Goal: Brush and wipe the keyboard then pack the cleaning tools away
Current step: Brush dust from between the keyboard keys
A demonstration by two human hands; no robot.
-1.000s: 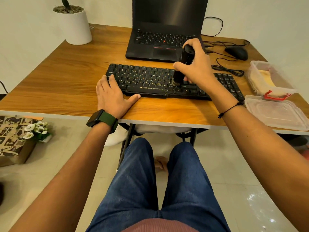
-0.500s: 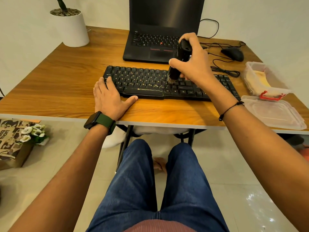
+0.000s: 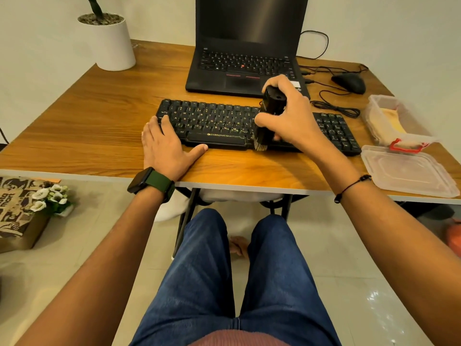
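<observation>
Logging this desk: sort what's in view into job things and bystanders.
Job: brush gripped by right hand; keyboard, steadied by left hand; plastic box holding a cloth; lid.

Bystanders: laptop; mouse; plant pot; flowers.

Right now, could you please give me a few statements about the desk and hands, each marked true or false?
1. The right hand grips the brush. True.
2. The left hand is lifted above the table. False: it rests flat at the keyboard's left end.
3. The plastic container is closed. False: its lid lies beside it.
4. The brush bristles are at the keyboard's near edge. True.
</observation>
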